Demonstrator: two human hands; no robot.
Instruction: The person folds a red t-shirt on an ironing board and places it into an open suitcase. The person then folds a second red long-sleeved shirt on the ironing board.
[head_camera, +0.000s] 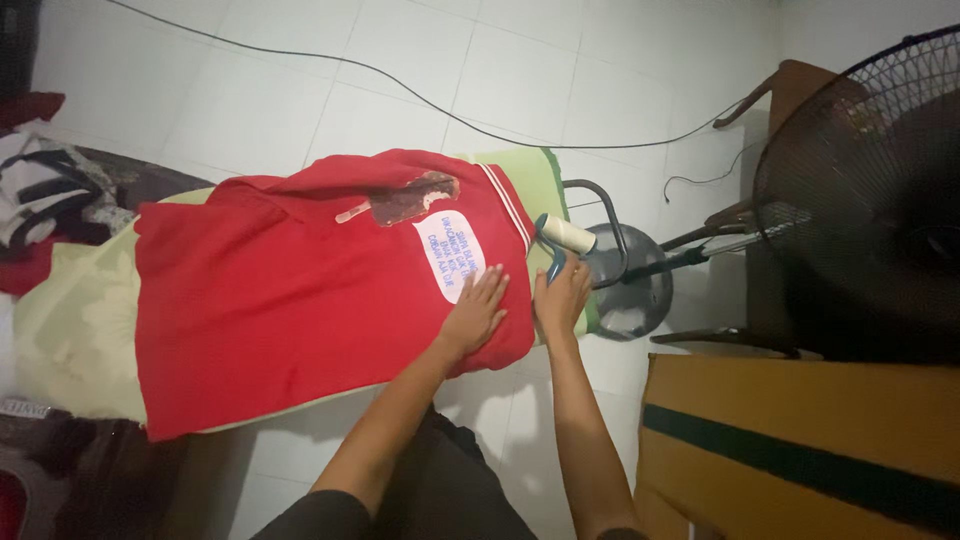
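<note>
A red shirt (290, 290) with a printed ice-cream picture and a white text patch lies spread on a pale green ironing board (75, 320). My left hand (476, 312) rests flat on the shirt's right part, fingers apart, just below the white patch. My right hand (562, 298) grips the blue handle of a lint roller (563, 238), whose white roll sits at the shirt's right edge over the end of the board.
A black standing fan (860, 200) is at the right, its round base (630, 280) beside the board. A cardboard box (800, 440) sits at lower right. A black cable (420, 95) crosses the white tile floor. Piled clothes (45, 190) lie at far left.
</note>
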